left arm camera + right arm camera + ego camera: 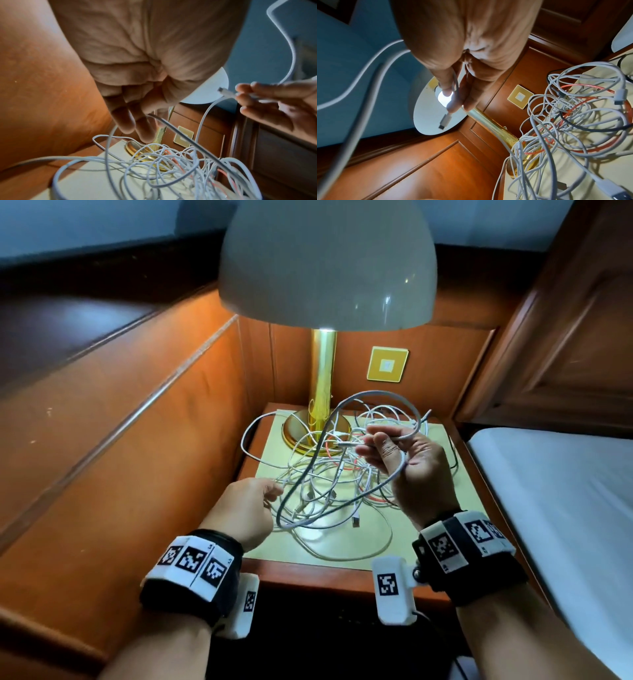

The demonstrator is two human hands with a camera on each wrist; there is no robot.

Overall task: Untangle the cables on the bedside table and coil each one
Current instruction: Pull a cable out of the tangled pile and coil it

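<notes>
A: Head view: one grey cable (376,397) is held near its plug by the right hand (407,460), pinched; a strand is pinched by the left hand (250,508), near left of the tangle (329,474) on the bedside table (455,494)

B: Slack should be fed slowly; loops lifted clear of the lamp (322,392) base; nothing yanked

- warm light falls from the lit white dome-shaded brass lamp (327,265) onto the pale tabletop beyond the fingers
- thin cable shadows there
- room edges dim, bowed
- wrist views blurred near the lens
</notes>
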